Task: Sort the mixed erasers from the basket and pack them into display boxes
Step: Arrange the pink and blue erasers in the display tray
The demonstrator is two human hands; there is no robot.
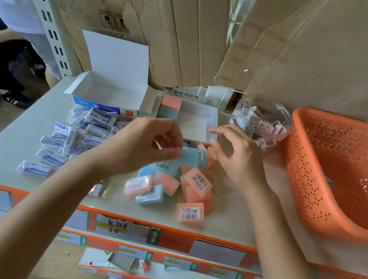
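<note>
- My left hand [146, 146] pinches one light blue eraser [191, 158] between thumb and fingertips, and holds it in the air above the loose pink and blue pile [193, 184].
- My right hand [239, 156] is at 3 o'clock of this eraser, with the fingers loosely bent. I see nothing in it, and I cannot tell if it touches the end of the eraser.
- The display box [184, 95] lies at 12 o'clock from my hands. In its corner at 10 o'clock there is a pink eraser [171, 102], with a blue one [166, 113] just beside it.
- I think the good way is to turn the eraser flat and put it tight against the blue one, so that the row has no gap.
- The right hand should steady the near wall of the box, because the light cardboard may slide.
- The white erasers [89, 135] at 9 o'clock belong to another sort, so I leave them there.
- The orange basket [340, 166] stands at 3 o'clock.
</note>
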